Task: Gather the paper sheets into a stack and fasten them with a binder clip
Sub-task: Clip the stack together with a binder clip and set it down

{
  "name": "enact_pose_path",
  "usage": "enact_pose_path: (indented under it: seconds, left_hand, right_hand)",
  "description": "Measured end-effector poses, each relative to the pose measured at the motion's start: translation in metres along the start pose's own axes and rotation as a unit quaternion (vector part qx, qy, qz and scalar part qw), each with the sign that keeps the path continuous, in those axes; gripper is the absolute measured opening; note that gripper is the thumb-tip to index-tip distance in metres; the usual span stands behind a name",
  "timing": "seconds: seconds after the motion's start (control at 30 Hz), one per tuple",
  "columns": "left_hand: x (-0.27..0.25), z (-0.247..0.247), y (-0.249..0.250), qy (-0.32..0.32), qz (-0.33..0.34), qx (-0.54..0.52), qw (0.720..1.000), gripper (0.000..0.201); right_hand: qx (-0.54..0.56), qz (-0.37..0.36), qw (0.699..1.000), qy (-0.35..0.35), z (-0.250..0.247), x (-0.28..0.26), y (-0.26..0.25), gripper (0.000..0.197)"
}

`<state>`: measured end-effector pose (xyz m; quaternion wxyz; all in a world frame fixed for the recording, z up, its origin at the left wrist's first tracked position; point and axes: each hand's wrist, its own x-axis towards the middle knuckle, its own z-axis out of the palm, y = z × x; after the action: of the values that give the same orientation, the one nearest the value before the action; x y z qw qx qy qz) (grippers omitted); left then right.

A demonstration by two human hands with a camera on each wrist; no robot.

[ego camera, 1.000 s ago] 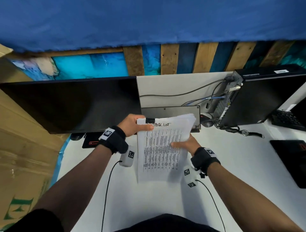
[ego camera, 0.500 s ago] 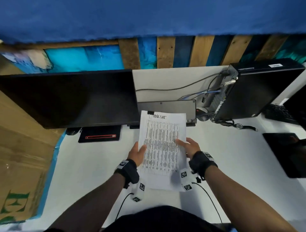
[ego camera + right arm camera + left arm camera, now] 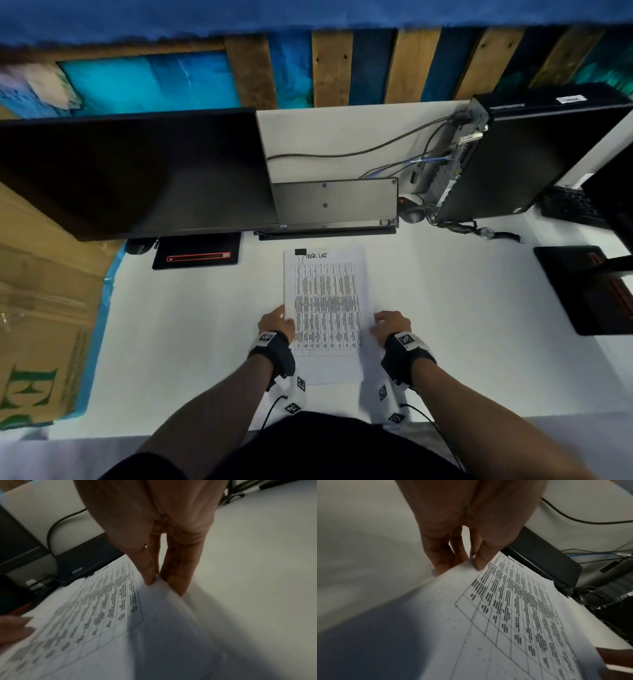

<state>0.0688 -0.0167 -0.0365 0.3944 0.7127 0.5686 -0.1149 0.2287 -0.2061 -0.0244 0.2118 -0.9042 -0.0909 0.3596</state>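
The paper stack lies on the white table near its front edge, between my hands, its short side facing me. The black binder clip sits on its far left corner, so fastening looks done. My left hand pinches the left long edge, thumb on top, other fingers beneath. My right hand pinches the right long edge the same way, that edge slightly raised. I judge both grips serve to set the bundle down square. Behind it stand a monitor and a computer case.
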Motion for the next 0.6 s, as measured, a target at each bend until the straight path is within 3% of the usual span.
enact_pose_path:
  seconds: [0.1, 0.37, 0.6]
  left_hand:
    - [-0.003, 0.003, 0.000, 0.019, 0.000, 0.007, 1.000, 0.053]
    - [-0.004, 0.002, -0.004, -0.021, 0.001, 0.026, 0.999, 0.059]
    - [-0.016, 0.003, -0.001, 0.030, -0.033, -0.006, 0.999, 0.064]
  right_hand:
    - [-0.003, 0.000, 1.000, 0.005, -0.003, -0.008, 0.000, 0.030]
    - [-0.006, -0.020, 1.000, -0.018, -0.015, -0.001, 0.006, 0.029]
    - [0.024, -0.046, 0.999, -0.013, -0.017, 0.003, 0.025, 0.050]
